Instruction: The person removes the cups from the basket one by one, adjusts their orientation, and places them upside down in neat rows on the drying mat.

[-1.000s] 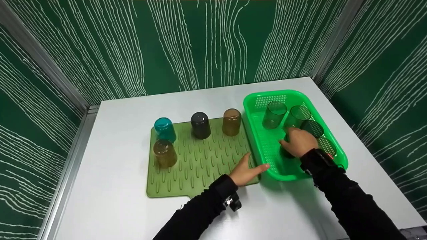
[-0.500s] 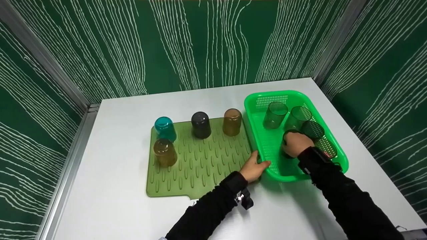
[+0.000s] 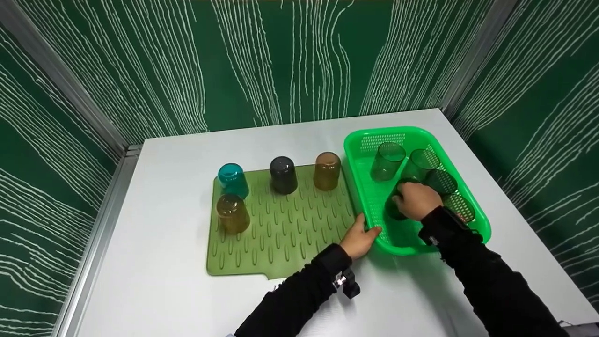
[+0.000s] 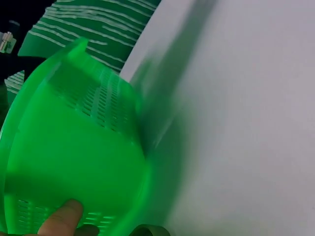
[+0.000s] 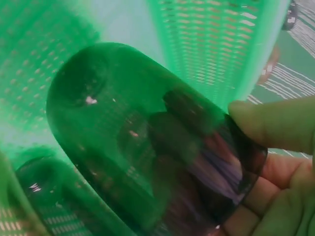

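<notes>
In the head view my right hand reaches into the green plastic basket. Thumb and fingers grip a dark tinted glass near its rim; the right wrist view shows the glass tilted, its rounded base away from the hand. My left hand rests against the basket's near left side, over the edge of the olive-green drying mat. Its thumb and forefinger look fairly straight; in the left wrist view a fingertip touches the basket wall. The other left fingers are mostly hidden.
Several more tinted glasses stand in the basket, among them a greenish one. Upside down on the mat are a teal glass, a dark grey glass and two amber glasses. The white table meets green patterned walls behind.
My left hand has moved right from above the mat to touch the basket's side. My right hand has settled its grip on the dark glass, which now leans slightly left.
</notes>
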### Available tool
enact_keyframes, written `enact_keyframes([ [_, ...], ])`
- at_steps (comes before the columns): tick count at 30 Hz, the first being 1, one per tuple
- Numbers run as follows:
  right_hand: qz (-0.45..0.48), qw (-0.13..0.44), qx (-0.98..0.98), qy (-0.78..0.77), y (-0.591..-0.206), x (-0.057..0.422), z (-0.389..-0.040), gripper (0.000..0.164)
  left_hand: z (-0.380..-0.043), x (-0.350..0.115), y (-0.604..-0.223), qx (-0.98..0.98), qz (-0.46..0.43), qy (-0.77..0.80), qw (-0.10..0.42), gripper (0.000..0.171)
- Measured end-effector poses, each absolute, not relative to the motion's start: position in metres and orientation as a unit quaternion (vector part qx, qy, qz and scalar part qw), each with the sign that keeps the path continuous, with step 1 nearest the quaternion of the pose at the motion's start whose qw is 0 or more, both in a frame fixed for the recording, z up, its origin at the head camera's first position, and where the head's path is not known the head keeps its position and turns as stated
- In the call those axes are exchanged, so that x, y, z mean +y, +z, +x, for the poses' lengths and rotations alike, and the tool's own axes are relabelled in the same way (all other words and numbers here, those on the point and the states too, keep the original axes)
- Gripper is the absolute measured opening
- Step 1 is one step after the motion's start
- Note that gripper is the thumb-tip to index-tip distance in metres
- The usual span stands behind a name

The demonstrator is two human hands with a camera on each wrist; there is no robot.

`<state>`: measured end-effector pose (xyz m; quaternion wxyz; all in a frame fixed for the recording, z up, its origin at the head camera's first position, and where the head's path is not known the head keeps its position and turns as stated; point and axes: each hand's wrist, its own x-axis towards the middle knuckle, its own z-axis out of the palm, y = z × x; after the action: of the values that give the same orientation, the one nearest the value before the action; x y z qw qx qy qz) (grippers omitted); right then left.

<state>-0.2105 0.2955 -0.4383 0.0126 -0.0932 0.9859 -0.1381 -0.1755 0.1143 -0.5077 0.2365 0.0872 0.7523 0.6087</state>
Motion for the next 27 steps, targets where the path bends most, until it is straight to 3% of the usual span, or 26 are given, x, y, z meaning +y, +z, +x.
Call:
enact_keyframes([
  [8, -0.121, -0.061, 0.972, -0.191, -0.426, 0.287, -0.201, 0.015, -0.176, 0.113, -0.508, 0.752, 0.086, 0.610, 0.234, 0.071],
  [15, -0.136, -0.136, 0.951, -0.242, -0.412, 0.274, -0.189, 0.023, -0.178, 0.114, -0.512, 0.729, 0.111, 0.640, 0.217, 0.064],
  [27, -0.141, -0.223, 0.920, -0.288, -0.415, 0.249, -0.161, 0.026, -0.185, 0.093, -0.515, 0.592, 0.068, 0.749, 0.291, 0.089],
])
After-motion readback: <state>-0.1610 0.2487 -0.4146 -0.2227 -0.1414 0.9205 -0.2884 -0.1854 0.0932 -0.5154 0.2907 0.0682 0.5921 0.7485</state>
